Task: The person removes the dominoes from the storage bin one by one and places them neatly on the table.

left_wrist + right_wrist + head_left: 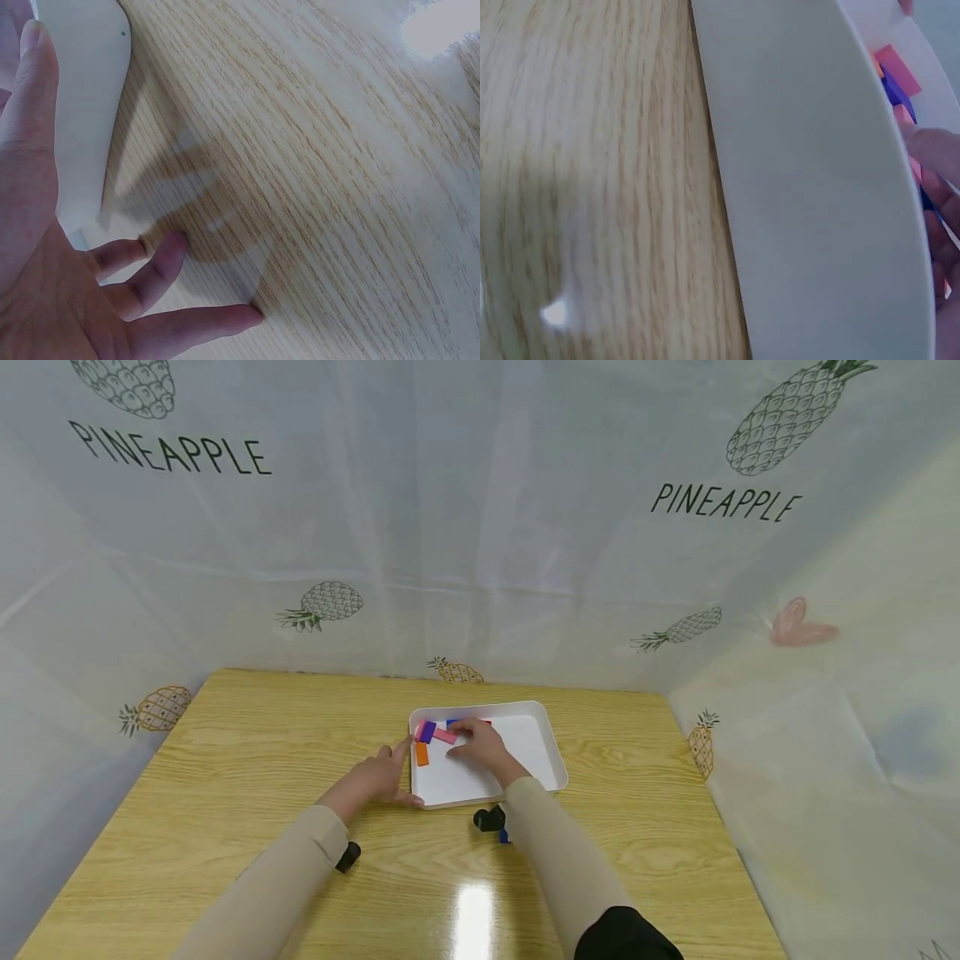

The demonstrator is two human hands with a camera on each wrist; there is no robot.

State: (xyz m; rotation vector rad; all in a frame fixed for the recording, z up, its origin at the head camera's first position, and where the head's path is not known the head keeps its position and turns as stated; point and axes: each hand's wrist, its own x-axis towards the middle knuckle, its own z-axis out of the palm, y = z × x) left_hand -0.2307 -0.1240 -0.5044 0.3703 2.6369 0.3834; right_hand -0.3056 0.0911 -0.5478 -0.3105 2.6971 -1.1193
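Note:
A shallow white tray [525,752] holds small coloured blocks toward its left end and back wall. My left hand [377,777] spans the tray's left end with fingers spread, index fingertip at the far rim and thumb by the near corner. Inside the tray my right hand [483,745] reaches over a pink block [445,737], its curved fingers at the block's far side and the thumb standing apart on the near side. A purple block [427,732] leans by another pink block at the left wall; an orange block [422,754] is nearer. Right fingers partly hide blue and red pieces behind.
The tray stands on a wood-grain table [622,827]. A black object [489,819] with a blue part is beside the right sleeve, and another black piece [348,857] by the left cuff. A pineapple-printed curtain [450,527] hangs behind and around the table.

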